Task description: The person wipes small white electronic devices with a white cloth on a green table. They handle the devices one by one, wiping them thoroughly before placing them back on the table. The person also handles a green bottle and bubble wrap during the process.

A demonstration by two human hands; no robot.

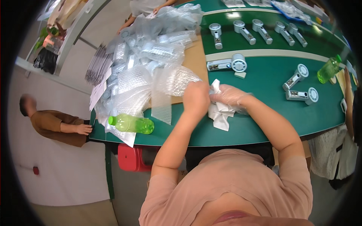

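Both hands are together over the green table (pixel 260 128), inboard of the middle of its near edge. The right hand (pixel 230 95), in a thin clear glove, is closed on a white cloth (pixel 220 116); the cloth is bunched at the fingers, and its loose end hangs toward the near edge. The left hand (pixel 197 98) is bare, with fingers curled in, just beside the right hand. What its grip contains is hidden and cannot be told.

Left of the left hand, a pile of bubble wrap (pixel 132 81) covers much of the table's left end, partly over a brown cardboard sheet (pixel 194 56). A stack of papers (pixel 98 66) is at the left edge. A bottle of green liquid (pixel 134 124) is by the near left corner; a second green bottle (pixel 327 71) is near the right edge.

Grey handheld fans are noted as follows: five in a row (pixel 262 31) beyond the pale strip (pixel 271 54), toward the far edge; one fan (pixel 226 64) just on the near side of that strip, with a small pale block (pixel 240 75) beside it; and a pair of fans (pixel 301 95) toward the right edge.

A red stool (pixel 130 157) is below the near edge. A person in brown (pixel 52 122) is off the left edge, one hand at the table.
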